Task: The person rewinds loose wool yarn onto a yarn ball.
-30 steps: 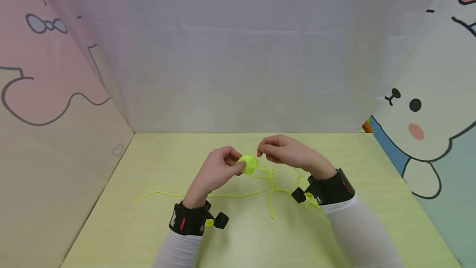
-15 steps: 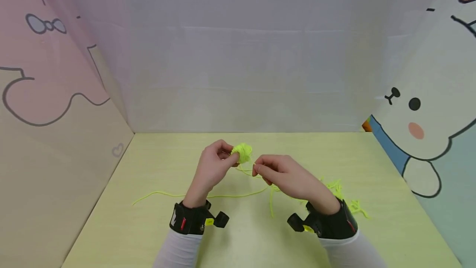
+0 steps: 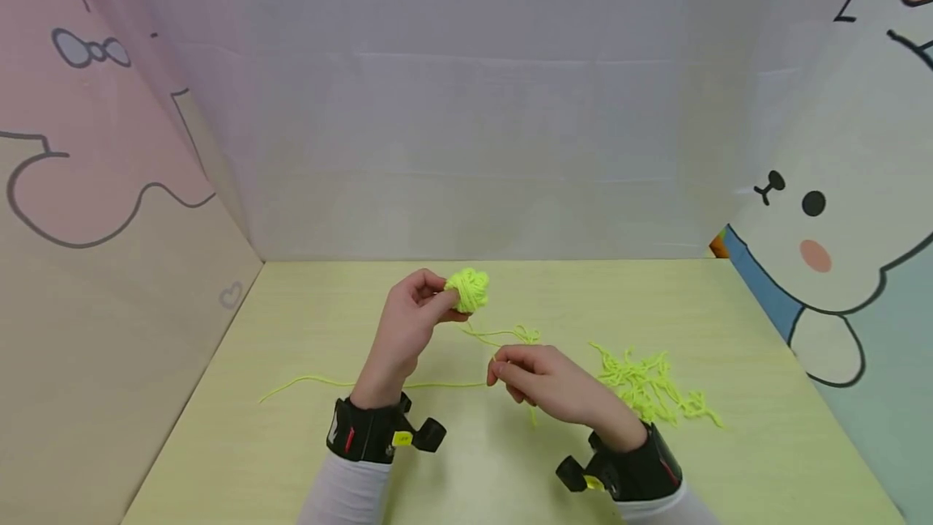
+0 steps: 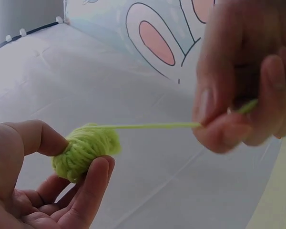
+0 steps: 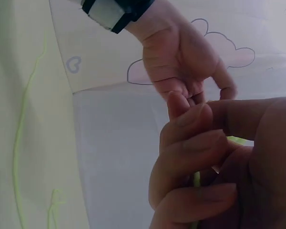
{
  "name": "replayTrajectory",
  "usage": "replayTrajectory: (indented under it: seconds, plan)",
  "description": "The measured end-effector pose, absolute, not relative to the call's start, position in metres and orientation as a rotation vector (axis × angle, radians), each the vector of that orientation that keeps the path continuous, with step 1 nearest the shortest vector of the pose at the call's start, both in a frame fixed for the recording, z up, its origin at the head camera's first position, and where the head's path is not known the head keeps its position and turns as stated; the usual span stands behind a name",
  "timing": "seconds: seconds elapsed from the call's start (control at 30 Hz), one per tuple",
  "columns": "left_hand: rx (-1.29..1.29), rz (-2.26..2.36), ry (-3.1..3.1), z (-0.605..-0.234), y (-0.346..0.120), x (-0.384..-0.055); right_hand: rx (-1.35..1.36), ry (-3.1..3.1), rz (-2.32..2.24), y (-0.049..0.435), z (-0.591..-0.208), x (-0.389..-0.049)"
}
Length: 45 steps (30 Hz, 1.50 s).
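A small ball of neon yellow-green yarn (image 3: 469,290) is pinched between the thumb and fingers of my left hand (image 3: 408,322), raised over the far part of the table. In the left wrist view the wound ball (image 4: 86,150) shows its wraps, and a taut strand (image 4: 152,126) runs from it to my right hand (image 4: 238,95). Thumb and index finger of the right hand (image 3: 543,379) pinch that strand, lower and to the right of the ball. The right wrist view shows a bit of yarn (image 5: 196,183) passing through the curled fingers; the ball is mostly hidden there.
A loose tangle of the same yarn (image 3: 649,383) lies on the pale yellow table (image 3: 466,468) right of the right hand. Looped yarn (image 3: 526,335) lies behind that hand, and a long tail (image 3: 313,379) stretches left. Cartoon-printed panels (image 3: 824,266) stand at both sides.
My right hand has come down and nearer, drawing the strand away from the ball. My left hand has risen slightly to the left and turned the ball. The tangle at right has come into sight.
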State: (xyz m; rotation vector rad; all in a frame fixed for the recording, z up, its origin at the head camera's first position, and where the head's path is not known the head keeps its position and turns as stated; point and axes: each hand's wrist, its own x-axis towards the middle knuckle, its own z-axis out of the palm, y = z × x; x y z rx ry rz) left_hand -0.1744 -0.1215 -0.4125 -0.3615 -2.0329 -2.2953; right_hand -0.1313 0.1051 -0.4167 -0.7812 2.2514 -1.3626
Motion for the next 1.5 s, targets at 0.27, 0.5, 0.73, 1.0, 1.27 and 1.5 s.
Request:
replayTrajectory:
  seconds: [0.27,0.5,0.73,1.0,1.27,1.5]
  plan:
    - [-0.525,-2.35,-2.058,-0.406,-0.125,-0.168,-0.734,2.159,-1.366,0.109,-0.437,-0.151]
    - [-0.826,-2.344,-2.219,-0.405,-0.126,-0.166,-0.709,2.057,-1.412,0.117,-0.44,-0.173]
    - [-1.012,-2.286,-2.409,-0.408,-0.128,-0.166,-0.759,2.071,-1.384,0.122,-0.423,-0.193]
    - [-0.995,-2.221,-2.504,-0.41,-0.126,-0.168,-0.774,2.167,-1.285,0.125,-0.395,-0.208]
    - [-0.772,-2.031,-2.609,-0.415,-0.122,-0.17,-0.78,2.257,-1.273,0.128,-0.372,-0.209]
    - [-0.628,-1.797,-2.63,-0.417,-0.121,-0.173,-0.801,2.323,-1.284,0.127,-0.359,-0.201]
